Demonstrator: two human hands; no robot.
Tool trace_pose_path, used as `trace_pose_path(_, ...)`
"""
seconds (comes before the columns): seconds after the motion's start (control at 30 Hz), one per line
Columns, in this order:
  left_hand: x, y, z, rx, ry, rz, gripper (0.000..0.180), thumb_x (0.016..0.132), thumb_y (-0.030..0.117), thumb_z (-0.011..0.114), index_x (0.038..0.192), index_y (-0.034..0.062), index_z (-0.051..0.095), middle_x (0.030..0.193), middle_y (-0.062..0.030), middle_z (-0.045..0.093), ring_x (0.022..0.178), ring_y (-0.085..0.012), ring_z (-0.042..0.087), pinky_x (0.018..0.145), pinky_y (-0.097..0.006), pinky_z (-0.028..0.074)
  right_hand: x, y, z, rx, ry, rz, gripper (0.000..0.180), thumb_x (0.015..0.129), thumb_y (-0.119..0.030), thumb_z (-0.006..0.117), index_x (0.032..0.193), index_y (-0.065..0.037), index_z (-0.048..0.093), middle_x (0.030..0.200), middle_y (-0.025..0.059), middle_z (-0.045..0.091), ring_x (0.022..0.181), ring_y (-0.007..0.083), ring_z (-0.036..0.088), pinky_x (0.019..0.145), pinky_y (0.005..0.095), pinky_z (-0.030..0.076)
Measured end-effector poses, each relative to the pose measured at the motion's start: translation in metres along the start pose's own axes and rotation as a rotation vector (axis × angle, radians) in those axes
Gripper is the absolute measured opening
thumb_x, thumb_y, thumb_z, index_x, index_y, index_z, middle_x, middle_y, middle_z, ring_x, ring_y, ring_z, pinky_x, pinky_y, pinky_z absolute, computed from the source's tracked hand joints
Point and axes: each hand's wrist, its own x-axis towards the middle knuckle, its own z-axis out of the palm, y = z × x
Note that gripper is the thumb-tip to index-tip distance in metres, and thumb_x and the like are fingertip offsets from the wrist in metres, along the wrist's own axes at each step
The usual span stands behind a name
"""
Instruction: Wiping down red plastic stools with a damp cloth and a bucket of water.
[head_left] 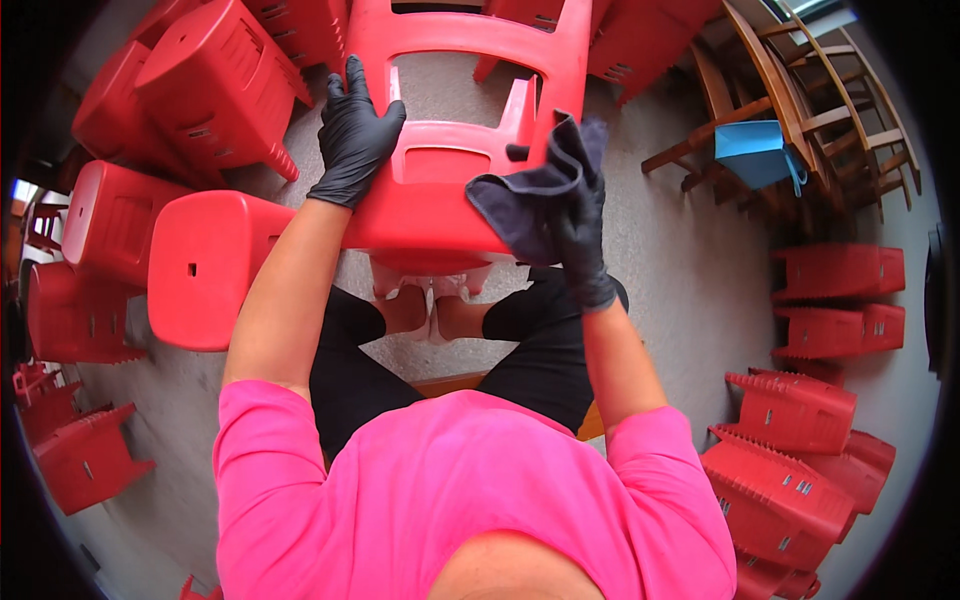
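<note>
A red plastic stool [440,190] lies tipped in front of the seated person, its seat near the knees and its legs pointing far. The left hand [352,130], in a black glove, lies flat with spread fingers on the stool's left side. The right hand [580,225], also gloved, is closed on a dark grey cloth [525,200] pressed to the stool's right side. More red plastic stools [200,255] lie left and right on the grey floor [690,280]. Wooden chairs [800,110] stand far right, with a blue bag [755,152].
</note>
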Motion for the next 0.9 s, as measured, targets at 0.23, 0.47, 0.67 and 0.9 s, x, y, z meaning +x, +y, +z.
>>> trace_pose_path(0.23, 0.008, -0.012, -0.012, -0.098, -0.046, 0.08, 0.092, 0.072, 0.035, 0.062, 0.149, 0.0105, 0.018, 0.143, -0.0342, 0.028, 0.125, -0.0473, 0.041, 0.101, -0.044, 0.038, -0.012, -0.044, 0.015, 0.183, 0.115, 0.235, 0.047, 0.081, -0.012, 0.057, 0.128, -0.005, 0.053, 0.134, 0.0165, 0.047, 0.126, 0.0326, 0.043, 0.106, 0.0427, 0.033)
trace_pose_path(0.47, 0.007, -0.013, -0.005, -0.155, -0.095, 0.151, 0.092, 0.071, 0.029, 0.062, 0.149, 0.0084, 0.017, 0.146, -0.0343, 0.022, 0.131, -0.046, 0.034, 0.105, -0.042, 0.034, 0.108, 0.056, 0.005, -0.525, 0.055, -0.027, 0.044, 0.084, -0.019, 0.054, 0.127, -0.014, 0.058, 0.135, 0.0208, 0.043, 0.124, 0.0413, 0.038, 0.109, 0.0453, 0.026)
trace_pose_path(0.67, 0.009, -0.018, -0.008, -0.197, -0.155, 0.163, 0.093, 0.07, 0.025, 0.063, 0.15, 0.0093, 0.016, 0.149, -0.0313, 0.019, 0.137, -0.0427, 0.026, 0.109, -0.04, 0.029, 0.139, 0.086, 0.016, -0.564, 0.197, 0.13, 0.047, 0.078, -0.027, 0.059, 0.125, -0.02, 0.06, 0.131, 0.0204, 0.045, 0.122, 0.043, 0.038, 0.105, 0.0472, 0.032)
trace_pose_path(0.9, 0.055, -0.052, -0.019, -0.288, -0.308, 0.285, 0.081, 0.08, 0.03, 0.063, 0.149, 0.0141, 0.023, 0.15, -0.0235, 0.026, 0.139, -0.0366, 0.026, 0.109, -0.042, 0.029, 0.072, 0.0, 0.036, -0.501, 0.315, -0.018, 0.041, 0.078, -0.028, 0.059, 0.116, -0.014, 0.065, 0.124, 0.0186, 0.049, 0.115, 0.04, 0.041, 0.1, 0.0484, 0.029)
